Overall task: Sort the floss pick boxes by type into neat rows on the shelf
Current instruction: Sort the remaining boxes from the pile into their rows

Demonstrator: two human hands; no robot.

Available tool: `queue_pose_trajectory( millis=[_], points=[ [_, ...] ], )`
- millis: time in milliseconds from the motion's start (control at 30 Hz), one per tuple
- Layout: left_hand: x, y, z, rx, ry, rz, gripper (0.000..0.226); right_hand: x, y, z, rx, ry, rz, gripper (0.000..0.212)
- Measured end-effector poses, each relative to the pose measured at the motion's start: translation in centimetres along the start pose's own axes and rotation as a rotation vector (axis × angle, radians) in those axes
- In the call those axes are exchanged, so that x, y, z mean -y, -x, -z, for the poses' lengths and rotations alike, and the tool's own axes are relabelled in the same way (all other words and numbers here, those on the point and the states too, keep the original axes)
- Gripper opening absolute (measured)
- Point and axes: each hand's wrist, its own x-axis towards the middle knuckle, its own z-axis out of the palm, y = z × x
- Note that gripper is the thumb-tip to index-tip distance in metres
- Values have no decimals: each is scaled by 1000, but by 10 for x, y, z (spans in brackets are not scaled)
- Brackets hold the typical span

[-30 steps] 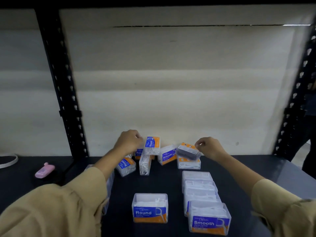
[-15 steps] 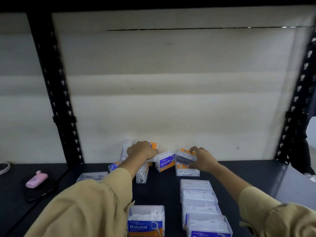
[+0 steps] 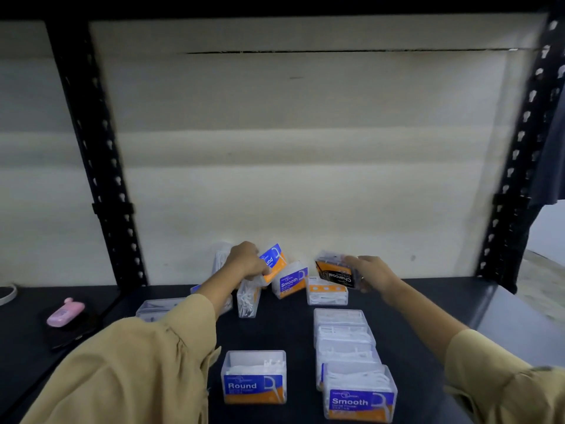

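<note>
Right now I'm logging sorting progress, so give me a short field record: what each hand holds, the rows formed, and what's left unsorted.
left hand: gripping a Round box, tilted, at the back pile
right hand: holding a Charcoal box, lifted
Smooth row: boxes lined front to back, right side
Round row: one box at front
unsorted: Smooth box and a few others near the wall

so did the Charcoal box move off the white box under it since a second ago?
Yes. The right hand has lifted the Charcoal box up and tilted it, clear of the white box it rested on.
</note>
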Motion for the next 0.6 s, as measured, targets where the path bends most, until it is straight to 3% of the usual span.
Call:
queue_pose_trajectory(
  millis=[67, 200, 600],
  points=[
    [2, 4, -1, 10, 71, -11, 55, 2, 4, 2, 10, -47, -21, 37],
    [8, 13, -4, 75, 95, -74, 53, 4, 8, 2, 45, -157, -64, 37],
    [15, 25, -30, 215, -187, -268, 56, 14, 20, -9, 100, -176, -51, 38]
  ],
)
